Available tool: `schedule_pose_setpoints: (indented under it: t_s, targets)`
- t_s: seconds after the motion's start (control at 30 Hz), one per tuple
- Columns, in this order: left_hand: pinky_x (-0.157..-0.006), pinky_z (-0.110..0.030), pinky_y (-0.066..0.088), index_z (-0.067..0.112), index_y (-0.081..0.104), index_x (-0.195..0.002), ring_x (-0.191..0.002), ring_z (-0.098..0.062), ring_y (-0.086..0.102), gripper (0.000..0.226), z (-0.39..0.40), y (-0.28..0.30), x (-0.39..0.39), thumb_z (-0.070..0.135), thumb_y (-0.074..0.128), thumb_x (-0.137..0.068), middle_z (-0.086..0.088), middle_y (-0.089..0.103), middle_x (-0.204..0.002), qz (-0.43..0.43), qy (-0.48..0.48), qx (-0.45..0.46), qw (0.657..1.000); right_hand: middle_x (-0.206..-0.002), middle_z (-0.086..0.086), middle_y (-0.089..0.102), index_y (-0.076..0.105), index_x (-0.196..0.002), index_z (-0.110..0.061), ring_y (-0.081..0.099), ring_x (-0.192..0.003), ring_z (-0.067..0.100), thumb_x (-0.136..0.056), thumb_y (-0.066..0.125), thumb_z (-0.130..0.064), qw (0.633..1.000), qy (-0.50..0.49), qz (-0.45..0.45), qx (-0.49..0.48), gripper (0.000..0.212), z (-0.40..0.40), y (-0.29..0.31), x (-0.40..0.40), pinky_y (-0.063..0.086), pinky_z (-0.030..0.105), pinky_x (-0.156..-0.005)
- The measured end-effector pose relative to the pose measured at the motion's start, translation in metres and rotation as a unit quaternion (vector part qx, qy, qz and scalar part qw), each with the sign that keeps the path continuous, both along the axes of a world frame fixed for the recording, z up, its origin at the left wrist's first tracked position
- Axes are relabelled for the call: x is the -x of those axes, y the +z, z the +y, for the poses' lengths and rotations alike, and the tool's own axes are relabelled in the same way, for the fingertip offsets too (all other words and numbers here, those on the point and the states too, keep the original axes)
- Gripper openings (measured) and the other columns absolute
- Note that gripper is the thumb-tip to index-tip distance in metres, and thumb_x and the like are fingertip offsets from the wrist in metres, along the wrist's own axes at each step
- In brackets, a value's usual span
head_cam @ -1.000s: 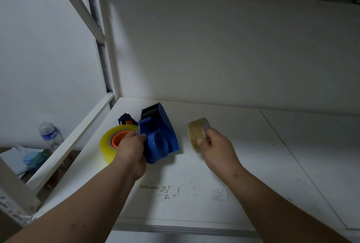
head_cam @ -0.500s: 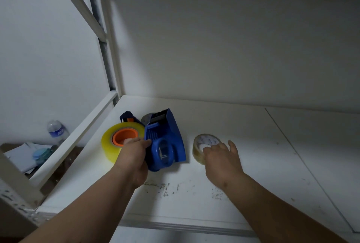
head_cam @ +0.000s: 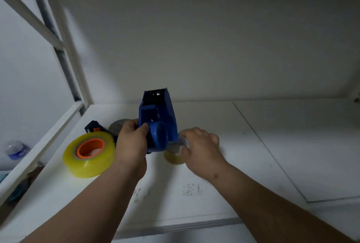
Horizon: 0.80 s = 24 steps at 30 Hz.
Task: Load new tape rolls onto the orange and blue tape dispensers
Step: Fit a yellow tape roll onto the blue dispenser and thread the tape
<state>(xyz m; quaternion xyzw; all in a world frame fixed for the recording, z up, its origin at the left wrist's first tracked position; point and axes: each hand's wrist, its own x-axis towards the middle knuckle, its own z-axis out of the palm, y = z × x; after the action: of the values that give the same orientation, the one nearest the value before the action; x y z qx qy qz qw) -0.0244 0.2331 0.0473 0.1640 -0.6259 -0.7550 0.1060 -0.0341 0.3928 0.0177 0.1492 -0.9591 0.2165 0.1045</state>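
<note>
My left hand (head_cam: 130,141) grips the blue tape dispenser (head_cam: 157,118) by its left side and holds it upright above the white shelf (head_cam: 263,145), its toothed cutter pointing up and away. My right hand (head_cam: 202,147) is curled over a small clear-brownish tape roll (head_cam: 174,158), which sits just below and to the right of the dispenser's round hub. At the left, a large yellow tape roll (head_cam: 91,162) lies around the hub (head_cam: 90,148) of the orange dispenser, and a dark blue and orange part (head_cam: 93,126) shows behind it.
A grey round disc (head_cam: 118,126) lies behind my left hand. The shelf has a back panel, a white rail and a metal post (head_cam: 64,61) on the left. A water bottle (head_cam: 16,149) stands lower down beyond the rail. A seam (head_cam: 268,153) crosses the shelf to the right.
My left hand has lifted the blue dispenser off the shelf and turned it upright. My right hand laid the small roll flat, then curled over it beside the dispenser.
</note>
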Motion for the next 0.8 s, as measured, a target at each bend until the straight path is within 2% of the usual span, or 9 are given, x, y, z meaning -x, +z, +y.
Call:
schedule_pose_setpoints:
  t_s: [0.07, 0.2, 0.3, 0.37, 0.43, 0.6, 0.7, 0.8]
  targets:
    - [-0.061, -0.036, 0.05, 0.008, 0.053, -0.122, -0.089, -0.031, 0.063, 0.023, 0.013, -0.001, 0.004, 0.01, 0.043, -0.102, -0.014, 0.066, -0.109, 0.004, -0.031, 0.016, 0.999, -0.127, -0.009, 0.05, 0.047, -0.129, -0.032, 0.044, -0.119, 0.014, -0.093, 0.045, -0.03, 1.0, -0.015, -0.001, 0.007, 0.036, 0.01, 0.005, -0.006, 0.024, 0.032, -0.104]
    - [-0.079, -0.044, 0.055, 0.008, 0.053, -0.121, -0.092, -0.029, 0.065, 0.022, 0.038, 0.001, 0.01, 0.01, 0.043, -0.102, -0.013, 0.066, -0.106, 0.007, -0.087, 0.015, 0.996, -0.135, -0.006, 0.047, 0.043, -0.136, -0.029, 0.042, -0.125, 0.015, -0.094, 0.046, -0.028, 0.999, -0.052, -0.006, 0.012, 0.042, 0.032, 0.011, -0.021, 0.023, 0.033, -0.108]
    - [-0.075, -0.04, 0.054, 0.012, 0.054, -0.112, -0.085, -0.027, 0.064, 0.016, 0.064, -0.002, 0.01, 0.009, 0.043, -0.101, -0.011, 0.066, -0.101, -0.002, -0.137, 0.014, 0.99, -0.135, -0.005, 0.047, 0.042, -0.137, -0.028, 0.041, -0.124, 0.016, -0.093, 0.046, -0.026, 0.996, -0.092, -0.007, 0.013, 0.044, 0.054, 0.008, -0.034, 0.022, 0.031, -0.106]
    - [-0.078, -0.046, 0.054, 0.016, 0.055, -0.105, -0.09, -0.032, 0.064, 0.014, 0.075, -0.004, 0.011, 0.01, 0.044, -0.099, -0.014, 0.066, -0.103, -0.012, -0.152, 0.012, 0.988, -0.136, -0.004, 0.046, 0.041, -0.137, -0.026, 0.041, -0.124, 0.017, -0.093, 0.046, -0.025, 0.995, -0.097, -0.017, 0.011, 0.044, 0.062, 0.007, -0.04, 0.022, 0.031, -0.105]
    - [-0.082, -0.052, 0.053, 0.013, 0.055, -0.11, -0.099, -0.039, 0.063, 0.017, 0.098, -0.005, 0.009, 0.009, 0.044, -0.098, -0.018, 0.065, -0.11, -0.022, -0.182, 0.016, 0.983, -0.136, -0.003, 0.045, 0.041, -0.138, -0.024, 0.041, -0.124, 0.019, -0.093, 0.046, -0.025, 0.993, -0.114, -0.029, 0.015, 0.045, 0.08, 0.003, -0.051, 0.022, 0.031, -0.106]
    - [-0.07, -0.041, 0.048, 0.01, 0.053, -0.111, -0.085, -0.029, 0.061, 0.017, 0.164, -0.007, 0.01, 0.005, 0.042, -0.098, -0.013, 0.065, -0.103, -0.012, -0.224, 0.028, 0.974, -0.133, 0.0, 0.049, 0.043, -0.135, -0.022, 0.045, -0.121, 0.02, -0.092, 0.048, -0.025, 0.988, -0.148, -0.028, 0.014, 0.044, 0.138, 0.001, -0.062, 0.028, 0.035, -0.103]
    - [-0.063, -0.036, 0.049, 0.011, 0.055, -0.11, -0.086, -0.03, 0.063, 0.019, 0.209, -0.01, 0.011, 0.005, 0.043, -0.096, -0.012, 0.066, -0.103, -0.012, -0.249, 0.03, 0.968, -0.132, 0.0, 0.05, 0.044, -0.135, -0.022, 0.047, -0.118, 0.02, -0.092, 0.047, -0.027, 0.987, -0.155, -0.03, 0.017, 0.043, 0.181, 0.0, -0.063, 0.031, 0.036, -0.103]
    - [-0.063, -0.037, 0.049, 0.015, 0.055, -0.101, -0.087, -0.031, 0.063, 0.017, 0.258, -0.01, 0.01, 0.004, 0.043, -0.096, -0.013, 0.066, -0.104, -0.017, -0.257, 0.017, 0.966, -0.131, 0.0, 0.051, 0.044, -0.136, -0.022, 0.048, -0.117, 0.02, -0.093, 0.046, -0.029, 0.987, -0.158, -0.037, 0.012, 0.043, 0.227, 0.0, -0.064, 0.034, 0.038, -0.104]
